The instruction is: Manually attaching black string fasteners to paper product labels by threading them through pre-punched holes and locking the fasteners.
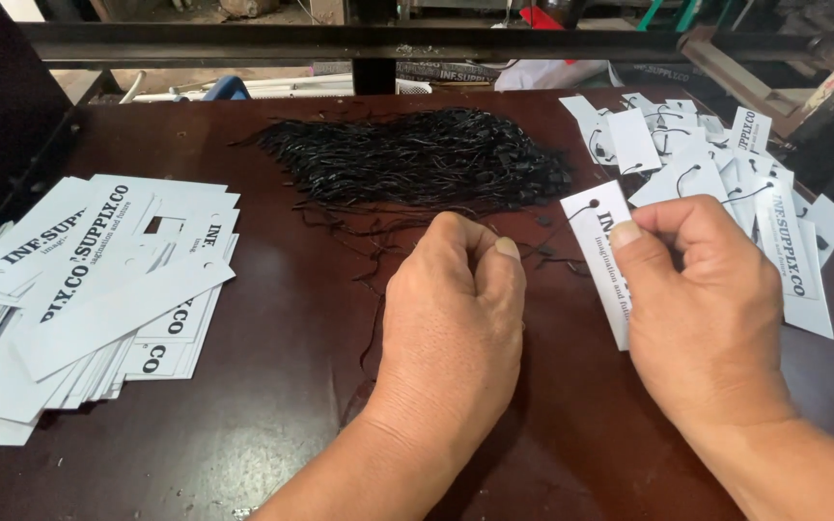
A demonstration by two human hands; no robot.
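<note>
**A:** What are the hands doing right now?

**B:** The right hand [702, 289] is clamped on a white paper tag [602, 253], thumb on the printed face, fingers curled behind it. The tag stands nearly upright, punched hole at the top. The left hand [456, 309] is closed in a loose fist, thumb and forefinger pinched together. I judge it grips the end of a thin black string [550, 238], though the string is too fine to be sure of at the fingertips.

**A:** So which step is this?

**B:** It looks like threading: a black loop already shows at the tag's hole, and the string runs from there toward the left hand's pinch. The next move likely calls for a steady pull while the right hand keeps the tag from twisting.

**A:** Where does the tag sit relative to the hands?

**B:** It is in the right hand, just beside the left hand's knuckles, above the middle of the dark table [282, 386], right of centre.

**A:** And around them?

**B:** A heap of loose black strings [417, 159] lies beyond the hands, toward the table's far edge. Tags with strings already on them [716, 164] are piled at the far right corner. A stack of unstrung white tags [98, 280] is fanned along the left edge.
</note>
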